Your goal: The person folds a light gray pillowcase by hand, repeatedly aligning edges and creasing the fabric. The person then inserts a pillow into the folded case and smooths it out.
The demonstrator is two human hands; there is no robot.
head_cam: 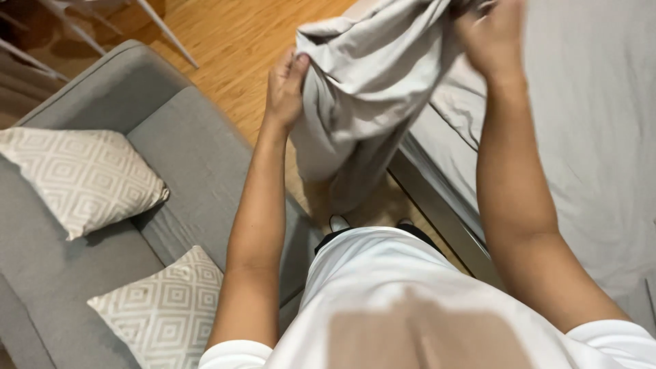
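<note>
— Above the wooden floor [236, 41], between the sofa and the bed, what hangs there?

— A grey cloth [365, 89], bunched and folded over itself, held up in the air. Its lower end droops toward the floor, close to the bed's edge.

— Who has hold of it?

— Both of the person's hands. The left hand [285, 89] is at the cloth's left edge, fingers curled closed and pinching the fabric against the thumb. The right hand [493, 37] is at the cloth's upper right, near the top of the frame; it is blurred, but the fingers look closed around a gathered bit of the fabric.

— So neither hand is loose?

— No, each is clamped on the cloth, one on either side of it, with the fabric sagging between and below them.

— What lies to the right of the cloth?

— A bed [588, 137] covered with a grey sheet, wrinkled near the side closest to the cloth. The bed's frame edge runs just beside the cloth's hanging end.

— And to the left of the cloth?

— A grey sofa [184, 157], well apart from the cloth across the strip of floor. Two cushions with a pale diamond pattern rest on it: the upper cushion [78, 178] and the lower cushion [164, 307], farther from the cloth.

— Anything below the cloth?

— The person's white shirt [410, 287], and just under the cloth's hanging end, the tips of their feet on the floor.
</note>
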